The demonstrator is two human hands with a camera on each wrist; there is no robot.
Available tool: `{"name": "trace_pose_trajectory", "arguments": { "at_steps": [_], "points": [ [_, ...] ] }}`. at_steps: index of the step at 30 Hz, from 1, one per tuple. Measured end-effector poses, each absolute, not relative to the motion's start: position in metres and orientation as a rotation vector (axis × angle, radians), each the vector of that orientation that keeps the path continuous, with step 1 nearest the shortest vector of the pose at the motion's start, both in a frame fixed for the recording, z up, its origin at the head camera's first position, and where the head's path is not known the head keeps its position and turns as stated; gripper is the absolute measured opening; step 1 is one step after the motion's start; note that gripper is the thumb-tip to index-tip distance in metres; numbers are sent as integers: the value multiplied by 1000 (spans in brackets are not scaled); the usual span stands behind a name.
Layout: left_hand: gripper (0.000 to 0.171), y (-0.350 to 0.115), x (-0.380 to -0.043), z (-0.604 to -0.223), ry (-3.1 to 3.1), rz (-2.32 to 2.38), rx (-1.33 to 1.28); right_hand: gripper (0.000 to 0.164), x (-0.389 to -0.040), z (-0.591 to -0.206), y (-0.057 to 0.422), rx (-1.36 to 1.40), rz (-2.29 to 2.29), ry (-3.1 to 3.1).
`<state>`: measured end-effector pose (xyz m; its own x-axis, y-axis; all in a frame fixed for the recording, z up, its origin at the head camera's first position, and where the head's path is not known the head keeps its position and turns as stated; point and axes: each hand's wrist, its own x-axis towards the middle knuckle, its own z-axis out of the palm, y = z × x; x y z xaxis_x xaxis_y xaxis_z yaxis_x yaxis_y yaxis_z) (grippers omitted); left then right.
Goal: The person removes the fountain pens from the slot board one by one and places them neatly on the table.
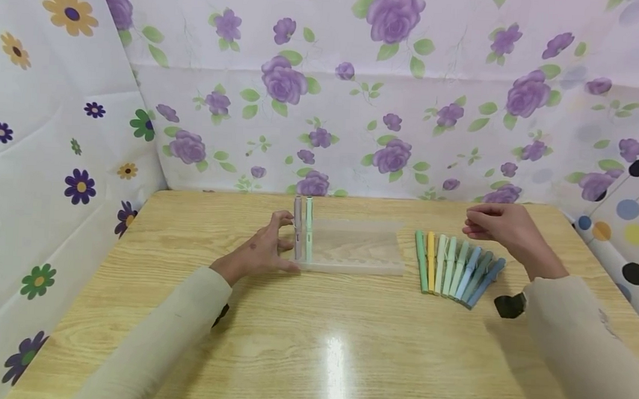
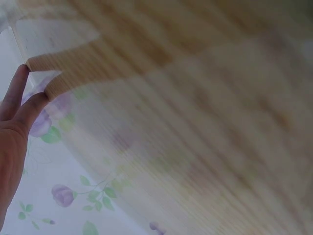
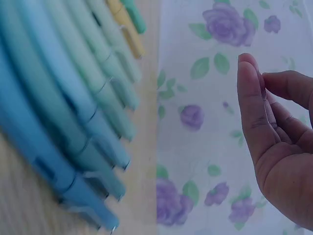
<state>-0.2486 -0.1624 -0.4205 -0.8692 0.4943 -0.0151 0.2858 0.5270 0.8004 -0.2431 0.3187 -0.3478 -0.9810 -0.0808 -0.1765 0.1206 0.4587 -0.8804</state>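
A clear plastic tray (image 1: 356, 269) lies on the wooden table. At its left end a mauve pen (image 1: 297, 228) and a mint-green pen (image 1: 309, 230) stand side by side, lengthwise from front to back. My left hand (image 1: 265, 245) rests at that end, fingers and thumb spread along the tray's edge next to the mauve pen. To the right of the tray several pens lie fanned out, from a green pen (image 1: 421, 262) and a yellow pen (image 1: 431, 262) to a dark blue pen (image 1: 485, 285). Above their far right end my right hand (image 3: 281, 142) hovers, thumb near its fingers, nothing held.
Floral cloth (image 1: 324, 103) hangs behind the table (image 1: 290, 342), and a flower-print sheet (image 1: 56, 149) borders the left side. A dotted sheet (image 1: 634, 240) is at the right. A black object (image 1: 509, 306) shows under the right sleeve.
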Motion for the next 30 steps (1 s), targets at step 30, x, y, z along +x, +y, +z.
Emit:
{"name": "trace_pose_trajectory", "arguments": {
  "at_steps": [30],
  "points": [
    [105,-163,-248,-422,2546,1237,696,40,-272,-316,204,-258,-1666,2482]
  ]
}}
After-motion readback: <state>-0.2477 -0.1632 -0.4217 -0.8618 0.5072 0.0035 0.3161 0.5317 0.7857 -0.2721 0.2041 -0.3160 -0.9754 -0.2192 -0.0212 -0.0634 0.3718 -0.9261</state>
